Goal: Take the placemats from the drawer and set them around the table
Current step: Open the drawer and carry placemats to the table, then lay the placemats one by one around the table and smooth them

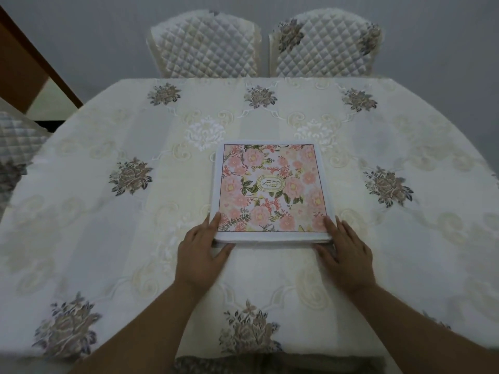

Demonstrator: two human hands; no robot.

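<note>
A stack of placemats [270, 190] lies flat in the middle of the table [108, 238]. The top mat has pink flowers, green leaves, a white border and an oval label in its centre. My left hand [201, 255] holds the stack's near left corner, thumb on top and fingers at the edge. My right hand [343, 255] holds the near right corner the same way. How many mats are in the stack cannot be told.
A cream embroidered tablecloth with grey-brown flower motifs covers the table. Two chairs [205, 44] [324, 41] with quilted covers stand at the far side. Another quilted chair [16, 147] is at the left. A brown wooden frame [29, 63] stands at the far left.
</note>
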